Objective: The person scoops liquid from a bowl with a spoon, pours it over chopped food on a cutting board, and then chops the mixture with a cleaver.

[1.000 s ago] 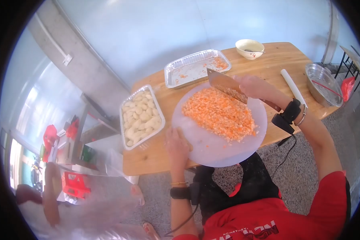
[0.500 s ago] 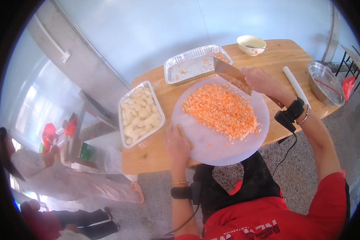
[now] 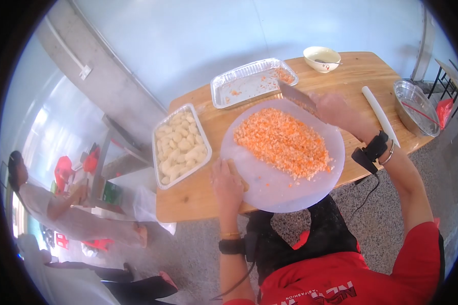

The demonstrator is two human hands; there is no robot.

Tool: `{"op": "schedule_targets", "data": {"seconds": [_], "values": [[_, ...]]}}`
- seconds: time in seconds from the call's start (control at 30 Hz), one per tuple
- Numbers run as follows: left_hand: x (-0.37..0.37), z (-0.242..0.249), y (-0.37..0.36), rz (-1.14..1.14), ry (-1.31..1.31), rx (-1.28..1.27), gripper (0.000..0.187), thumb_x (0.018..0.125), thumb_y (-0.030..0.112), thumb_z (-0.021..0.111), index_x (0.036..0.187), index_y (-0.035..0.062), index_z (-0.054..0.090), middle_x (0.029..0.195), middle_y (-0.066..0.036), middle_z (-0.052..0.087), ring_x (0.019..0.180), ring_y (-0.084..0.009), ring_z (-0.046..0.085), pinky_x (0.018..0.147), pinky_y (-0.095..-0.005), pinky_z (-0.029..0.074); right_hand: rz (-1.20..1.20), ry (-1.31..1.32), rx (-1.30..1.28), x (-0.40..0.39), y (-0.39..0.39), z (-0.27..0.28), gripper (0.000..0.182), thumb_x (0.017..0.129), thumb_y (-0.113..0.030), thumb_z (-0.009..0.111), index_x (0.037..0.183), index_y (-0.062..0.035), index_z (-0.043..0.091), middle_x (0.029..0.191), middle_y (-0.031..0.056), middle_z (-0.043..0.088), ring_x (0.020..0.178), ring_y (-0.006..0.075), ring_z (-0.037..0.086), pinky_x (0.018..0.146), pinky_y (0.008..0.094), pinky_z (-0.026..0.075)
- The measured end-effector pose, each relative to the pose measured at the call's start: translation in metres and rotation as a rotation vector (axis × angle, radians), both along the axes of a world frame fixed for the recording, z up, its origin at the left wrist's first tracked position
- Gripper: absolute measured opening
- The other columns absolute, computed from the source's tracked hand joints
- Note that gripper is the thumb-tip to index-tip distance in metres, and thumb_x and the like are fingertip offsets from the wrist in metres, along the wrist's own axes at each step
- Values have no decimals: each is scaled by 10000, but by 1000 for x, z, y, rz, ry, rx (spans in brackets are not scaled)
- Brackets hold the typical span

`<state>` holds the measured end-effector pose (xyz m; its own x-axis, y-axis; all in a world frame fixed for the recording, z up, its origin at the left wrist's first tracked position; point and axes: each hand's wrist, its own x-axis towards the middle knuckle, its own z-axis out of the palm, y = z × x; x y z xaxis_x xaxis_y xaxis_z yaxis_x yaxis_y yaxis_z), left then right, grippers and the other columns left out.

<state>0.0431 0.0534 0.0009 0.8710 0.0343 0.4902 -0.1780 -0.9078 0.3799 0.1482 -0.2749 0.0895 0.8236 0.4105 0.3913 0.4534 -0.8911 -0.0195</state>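
Observation:
A round white cutting board [image 3: 269,195] lies on the wooden table, heaped with finely chopped orange and pale bits [image 3: 285,140] that look like carrot. My left hand [image 3: 227,185] is closed on the board's left edge, beside its slot-like handle; some of its fingers are hidden. In my right hand [image 3: 335,109] is a cleaver [image 3: 296,95], gripped at the handle. Its blade points up and left over the board's far rim, above the heap and apart from it.
Behind the board stands a foil tray [image 3: 229,101] with some orange scraps. Pale dough pieces fill another foil tray [image 3: 163,184] at left. A bowl [image 3: 321,55], a white rolling pin [image 3: 379,114] and a metal basin [image 3: 414,127] sit at right. Other people are at left.
The cleaver has turned so that its blade shows narrower, and it has shifted slightly right. My left hand keeps its place on the board. The people at left have moved.

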Motion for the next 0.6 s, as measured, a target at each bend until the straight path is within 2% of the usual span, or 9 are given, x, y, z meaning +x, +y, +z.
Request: {"op": "schedule_targets", "data": {"seconds": [0.07, 0.13, 0.2, 0.27, 0.3, 0.37, 0.4, 0.47, 0.6], "values": [[-1, 6, -2, 16, 37, -3, 472, 748, 39, 494, 1209, -60, 464, 1271, -246, 440, 1191, -391, 409, 1019, -458, 308, 77, -68, -87, -5, 0, -7, 253, 787, -37, 493, 1032, 10, 539, 688, 189, 599, 627, 354, 591, 553, 438, 470], [-3, 4, -4, 52, 74, -6, 494, 735, 23, 476, 1221, -63, 463, 1278, -250, 443, 1202, -386, 409, 1029, -444, 309, 272, -130, 5, -12, 4, -15, 240, 798, -55, 481, 1021, 10, 543, 685, 181, 599, 625, 347, 589, 563, 434, 472], [-1, 1, -4, 62, 72, 14, 504, 739, 35, 484, 1236, -50, 459, 1280, -250, 443, 1203, -386, 411, 1032, -443, 313, 188, -77, -16, -17, 10, -10, 232, 819, -95, 475, 1019, -5, 554, 731, 178, 614, 664, 349, 596, 608, 434, 479], [-4, 10, -3, 30, 91, -23, 505, 743, 42, 488, 1239, -49, 453, 1284, -249, 441, 1208, -383, 409, 1040, -444, 305, 152, 187, 110, -30, 18, 21, 289, 836, -134, 469, 1090, -17, 543, 803, 210, 618, 722, 367, 598, 653, 442, 478], [-2, 1, -2, 48, 26, 9, 495, 746, 44, 491, 1230, -48, 453, 1277, -248, 444, 1205, -383, 409, 1039, -450, 303, 342, 88, 356, -21, 10, 10, 341, 828, -129, 483, 1148, -16, 521, 816, 238, 609, 756, 394, 591, 679, 445, 479], [2, -8, -2, 69, -31, 18, 459, 740, 55, 513, 1187, -38, 470, 1246, -238, 457, 1187, -376, 418, 1016, -476, 312, 78, 63, 179, -20, 7, 12, 412, 804, -87, 483, 1207, -3, 496, 864, 263, 605, 836, 396, 592, 743, 446, 476], [3, -6, -5, 61, -29, -8, 433, 731, 63, 534, 1152, -28, 487, 1222, -228, 467, 1171, -370, 428, 994, -497, 323, 117, 60, 186, -19, 14, 13, 412, 804, -87, 483, 1207, -3, 496, 864, 263, 605, 836, 396, 592, 743, 446, 476], [0, -4, -6, 75, -50, -21, 421, 727, 61, 538, 1137, -22, 491, 1216, -221, 465, 1171, -364, 426, 991, -491, 325, -6, 343, 136, -21, 23, 15, 443, 803, -57, 483, 1242, -1, 469, 1030, 252, 592, 987, 385, 563, 864, 422, 439], [-5, 7, -8, 37, -71, -50, 359, 720, 59, 547, 1071, -5, 506, 1167, -205, 474, 1162, -349, 428, 986, -476, 330, 124, 263, 206, 1, 9, -2, 487, 788, -47, 464, 1273, 6, 452, 1069, 272, 563, 1045, 395, 522, 924, 424, 396]]}}
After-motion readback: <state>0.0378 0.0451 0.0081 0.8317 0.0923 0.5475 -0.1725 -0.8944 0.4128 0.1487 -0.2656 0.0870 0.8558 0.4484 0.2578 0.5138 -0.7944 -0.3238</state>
